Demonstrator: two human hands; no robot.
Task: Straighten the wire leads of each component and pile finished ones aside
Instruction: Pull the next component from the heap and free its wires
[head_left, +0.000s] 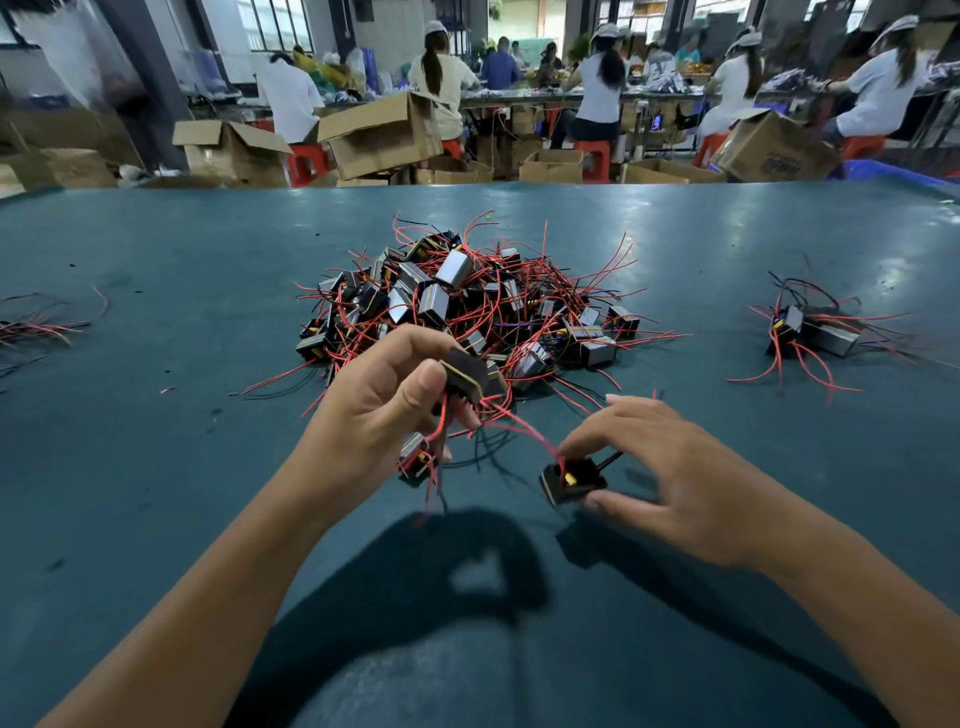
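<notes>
Right now most of the job looks undone. Take the big heap of transformers (467, 306) in the middle of the green table (156, 249) as the marker. Far to the left of the heap, at the table's edge, lie a few loose wires (36, 325), red and dark. I cannot tell if parts are joined to them.

The heap itself is large and messy. Its red wires curl and stick out every way, so I think these parts are all waiting their turn.

Just in front of the heap, the left hand (384, 410) is curled around a black transformer (465, 379), pinching it with thumb and fingers. A second small transformer (415, 457) hangs below this hand, caught up in the wires.

A little to the right, also in front of the heap, the right hand (670, 483) pinches another black transformer (571, 480) with its thumb and fingertips, low by the table. A red wire (524, 428) runs between the two hands' parts.

Well to the right of the heap sits a small pile (810, 332) of a few transformers. I guess these are the finished ones, so very few are done.
</notes>
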